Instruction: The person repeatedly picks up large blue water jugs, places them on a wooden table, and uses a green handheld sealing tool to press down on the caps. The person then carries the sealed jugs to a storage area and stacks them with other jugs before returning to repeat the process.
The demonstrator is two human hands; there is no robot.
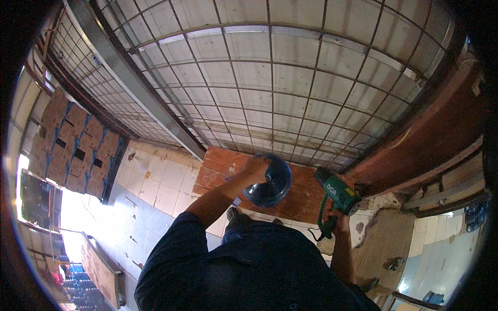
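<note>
A large, round, clear bluish water jug (pixel 275 189) stands on a reddish wooden bench top (pixel 306 199). My left hand (pixel 257 169) is closed at the top of the jug, with its fingertips partly hidden. Off to the right, my right hand (pixel 340 220) grips the handle of a green heat gun (pixel 339 191). The gun's dark nozzle points up and left, beyond the jug's right side and apart from it. A dark cord hangs below the handle.
A wire-grid wall (pixel 280 93) backed by pale panels rises behind the bench. Cardboard boxes (pixel 72 145) are stacked at left, near a bright opening. Tiled floor (pixel 161 179) lies left of the bench, and a brown beam (pixel 420 124) slants along the right. Blue bottles (pixel 80 285) stand at lower left.
</note>
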